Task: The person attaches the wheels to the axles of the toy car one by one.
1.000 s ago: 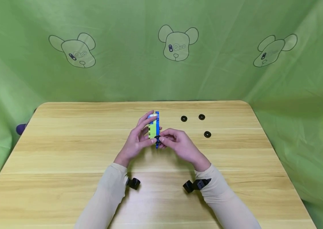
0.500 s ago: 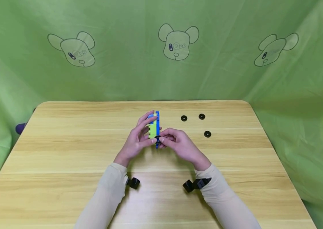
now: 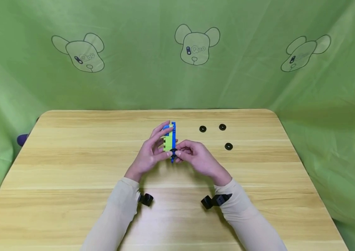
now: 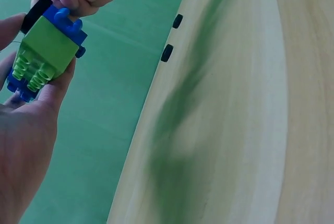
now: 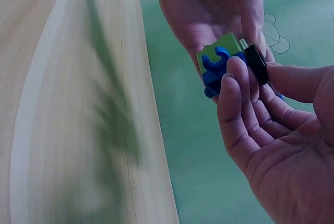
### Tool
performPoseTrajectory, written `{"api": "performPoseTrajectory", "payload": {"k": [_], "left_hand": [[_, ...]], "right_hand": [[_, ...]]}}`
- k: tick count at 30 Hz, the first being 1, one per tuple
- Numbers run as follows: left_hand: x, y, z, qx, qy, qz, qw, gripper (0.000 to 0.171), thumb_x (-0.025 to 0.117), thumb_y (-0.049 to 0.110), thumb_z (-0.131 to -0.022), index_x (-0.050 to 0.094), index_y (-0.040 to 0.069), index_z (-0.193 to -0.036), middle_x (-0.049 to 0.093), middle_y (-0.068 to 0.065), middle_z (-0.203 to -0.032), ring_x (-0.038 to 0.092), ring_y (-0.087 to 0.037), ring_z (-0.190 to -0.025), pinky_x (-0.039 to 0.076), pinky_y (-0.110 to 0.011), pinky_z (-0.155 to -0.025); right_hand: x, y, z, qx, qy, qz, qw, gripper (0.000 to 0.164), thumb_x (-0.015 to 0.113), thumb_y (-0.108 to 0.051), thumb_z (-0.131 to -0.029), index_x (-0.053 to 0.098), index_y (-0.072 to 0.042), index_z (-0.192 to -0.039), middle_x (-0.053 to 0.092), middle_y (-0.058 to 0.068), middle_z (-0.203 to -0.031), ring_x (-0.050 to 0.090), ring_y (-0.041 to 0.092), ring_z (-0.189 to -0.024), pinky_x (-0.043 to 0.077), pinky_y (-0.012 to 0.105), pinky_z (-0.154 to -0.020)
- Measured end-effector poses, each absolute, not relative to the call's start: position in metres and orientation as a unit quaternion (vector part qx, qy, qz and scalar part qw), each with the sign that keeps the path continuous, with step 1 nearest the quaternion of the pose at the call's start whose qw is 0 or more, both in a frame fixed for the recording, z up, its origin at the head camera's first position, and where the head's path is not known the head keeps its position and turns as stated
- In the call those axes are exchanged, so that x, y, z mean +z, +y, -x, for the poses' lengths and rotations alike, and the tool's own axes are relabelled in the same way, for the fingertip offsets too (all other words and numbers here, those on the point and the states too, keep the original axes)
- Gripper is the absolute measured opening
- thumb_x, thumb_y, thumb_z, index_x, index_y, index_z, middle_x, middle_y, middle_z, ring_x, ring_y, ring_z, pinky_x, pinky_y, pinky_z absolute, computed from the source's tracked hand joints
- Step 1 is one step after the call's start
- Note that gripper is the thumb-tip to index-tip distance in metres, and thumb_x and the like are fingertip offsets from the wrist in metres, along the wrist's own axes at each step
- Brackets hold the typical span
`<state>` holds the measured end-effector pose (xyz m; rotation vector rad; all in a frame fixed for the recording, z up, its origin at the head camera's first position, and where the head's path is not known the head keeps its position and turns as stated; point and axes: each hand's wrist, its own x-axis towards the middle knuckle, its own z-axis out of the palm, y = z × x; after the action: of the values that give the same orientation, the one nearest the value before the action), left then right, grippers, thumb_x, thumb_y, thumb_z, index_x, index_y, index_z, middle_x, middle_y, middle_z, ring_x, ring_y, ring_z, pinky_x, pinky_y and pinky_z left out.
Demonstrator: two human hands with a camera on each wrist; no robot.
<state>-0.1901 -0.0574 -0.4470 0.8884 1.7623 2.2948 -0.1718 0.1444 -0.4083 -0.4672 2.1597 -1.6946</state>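
A small block-built vehicle, lime green on a blue base [image 3: 174, 139], is held up on its side above the table by my left hand [image 3: 146, 155]. In the left wrist view its green studded block [image 4: 49, 49] and a blue hook [image 4: 68, 23] at one end are visible. My right hand [image 3: 197, 157] pinches a black wheel [image 5: 255, 63] against the side of the blue base, thumb on the wheel's outer face. My left thumb lies close by the same wheel. Whether the wheel is seated on its axle is hidden by the fingers.
Three loose black wheels, a left one [image 3: 202, 129], a back one [image 3: 222, 127] and a nearer one [image 3: 228, 146], lie flat on the wooden table [image 3: 70, 167] right of the hands. A green curtain [image 3: 139, 80] hangs behind the table.
Both hands stay in nearly the same pose on the vehicle and wheel. The head view shifts slightly; the loose wheels stay put on the table.
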Motion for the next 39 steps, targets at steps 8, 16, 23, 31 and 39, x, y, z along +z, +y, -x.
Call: {"api": "performPoseTrajectory", "payload": {"k": [8, 16, 23, 31, 39], "left_hand": [[-0.4489, -0.0566, 0.1895, 0.769, 0.565, -0.291, 0.068, 0.075, 0.06, -0.025, -0.078, 0.038, -0.003, -0.146, 0.016, -0.004, -0.161, 0.045, -0.05, -0.125, 0.046, -0.046, -0.1], [-0.4483, -0.0563, 0.1885, 0.786, 0.541, -0.289, 0.079, 0.081, 0.059, -0.026, -0.077, 0.03, -0.002, -0.149, 0.013, -0.01, -0.161, 0.04, -0.055, -0.126, 0.046, -0.047, -0.1], [-0.4475, -0.0556, 0.1873, 0.795, 0.538, -0.266, 0.091, 0.092, 0.061, -0.024, -0.077, 0.023, 0.009, -0.155, 0.023, -0.013, -0.156, 0.044, -0.048, -0.126, 0.048, -0.044, -0.098], [-0.4456, -0.056, 0.187, 0.794, 0.543, -0.257, 0.094, 0.095, 0.061, -0.025, -0.076, 0.022, 0.012, -0.156, 0.029, -0.013, -0.152, 0.047, -0.046, -0.125, 0.051, -0.041, -0.095], [-0.4458, -0.0544, 0.1879, 0.802, 0.536, -0.253, 0.074, 0.08, 0.056, -0.022, -0.082, 0.026, 0.004, -0.152, 0.025, -0.01, -0.156, 0.043, -0.057, -0.121, 0.051, -0.042, -0.094]], "right_hand": [[-0.4096, 0.1457, 0.172, -0.604, 0.757, 0.167, 0.186, 0.017, 0.057, 0.001, -0.097, 0.059, 0.01, -0.111, 0.068, 0.016, -0.093, 0.065, 0.043, -0.089, 0.057, 0.038, -0.082], [-0.4104, 0.1463, 0.1708, -0.606, 0.755, 0.165, 0.187, 0.017, 0.057, 0.0, -0.097, 0.059, 0.009, -0.111, 0.067, 0.017, -0.093, 0.064, 0.043, -0.09, 0.057, 0.036, -0.081], [-0.4104, 0.1463, 0.1703, -0.607, 0.755, 0.162, 0.186, 0.017, 0.057, -0.001, -0.097, 0.059, 0.009, -0.111, 0.067, 0.018, -0.094, 0.066, 0.037, -0.087, 0.057, 0.036, -0.082], [-0.4109, 0.1468, 0.17, -0.611, 0.751, 0.165, 0.189, 0.017, 0.057, -0.001, -0.097, 0.059, 0.009, -0.111, 0.066, 0.022, -0.096, 0.062, 0.048, -0.092, 0.057, 0.04, -0.083], [-0.4115, 0.1453, 0.1704, -0.607, 0.753, 0.173, 0.187, 0.015, 0.059, 0.0, -0.096, 0.059, 0.008, -0.109, 0.067, 0.017, -0.092, 0.063, 0.045, -0.09, 0.057, 0.043, -0.083]]}}
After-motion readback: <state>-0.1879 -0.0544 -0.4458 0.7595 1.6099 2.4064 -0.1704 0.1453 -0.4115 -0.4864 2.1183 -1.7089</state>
